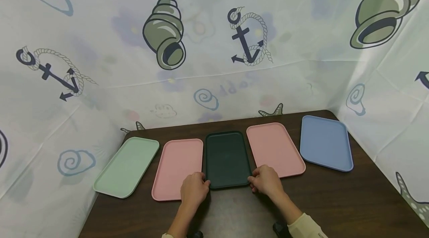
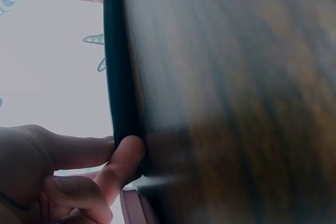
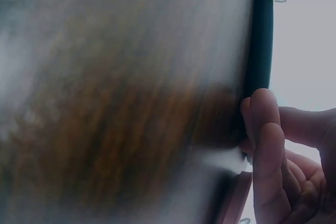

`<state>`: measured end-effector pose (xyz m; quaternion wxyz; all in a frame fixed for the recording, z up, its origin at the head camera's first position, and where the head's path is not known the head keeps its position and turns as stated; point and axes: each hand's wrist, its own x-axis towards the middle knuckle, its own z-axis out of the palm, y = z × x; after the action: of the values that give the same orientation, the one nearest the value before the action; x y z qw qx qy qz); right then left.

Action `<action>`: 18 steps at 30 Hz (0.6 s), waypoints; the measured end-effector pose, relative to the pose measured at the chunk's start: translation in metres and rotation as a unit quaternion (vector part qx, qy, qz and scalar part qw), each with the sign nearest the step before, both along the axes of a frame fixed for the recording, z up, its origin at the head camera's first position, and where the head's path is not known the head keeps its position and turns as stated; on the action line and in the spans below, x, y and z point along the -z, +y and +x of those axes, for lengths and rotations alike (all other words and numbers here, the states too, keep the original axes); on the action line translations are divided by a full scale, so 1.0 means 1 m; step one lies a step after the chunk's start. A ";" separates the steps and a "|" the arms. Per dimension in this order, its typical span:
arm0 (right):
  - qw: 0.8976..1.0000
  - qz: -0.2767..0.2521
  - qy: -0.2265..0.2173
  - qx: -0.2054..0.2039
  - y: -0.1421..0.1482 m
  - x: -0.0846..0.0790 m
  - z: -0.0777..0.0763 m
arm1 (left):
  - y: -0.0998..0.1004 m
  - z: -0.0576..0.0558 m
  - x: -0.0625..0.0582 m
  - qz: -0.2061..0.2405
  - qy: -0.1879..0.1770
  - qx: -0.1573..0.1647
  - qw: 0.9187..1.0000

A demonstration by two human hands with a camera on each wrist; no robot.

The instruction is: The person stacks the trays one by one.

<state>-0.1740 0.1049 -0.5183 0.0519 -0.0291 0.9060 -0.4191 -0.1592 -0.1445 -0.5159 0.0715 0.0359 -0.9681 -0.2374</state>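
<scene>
A dark green rectangular tray (image 1: 228, 159) lies in the middle of a row of trays on the brown table. My left hand (image 1: 194, 189) pinches its near left corner, and my right hand (image 1: 266, 181) pinches the near right corner. In the left wrist view, the thumb and a finger of that hand meet around the rim of the green tray (image 2: 116, 72). The right wrist view shows fingertips against the edge of the same tray (image 3: 260, 40). Directly left of it is a pink tray (image 1: 179, 167); another pink tray (image 1: 275, 148) sits on its right, slightly turned.
At the far left, a light green tray (image 1: 127, 167) lies angled near the table's edge. A blue tray (image 1: 325, 143) is at the far right. Wood-grain table (image 1: 335, 204) surface extends in front. Patterned cloth (image 1: 214, 44) with shells and anchors hangs behind and along both sides.
</scene>
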 end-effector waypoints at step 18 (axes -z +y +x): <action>0.998 0.047 0.003 0.031 -0.003 -0.009 0.005 | -0.005 0.017 -0.006 0.013 -0.004 0.016 1.000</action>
<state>-0.1690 0.1021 -0.5088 0.0379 0.0003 0.9251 -0.3778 -0.1422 -0.1498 -0.5103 0.0635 0.0223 -0.9658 -0.2506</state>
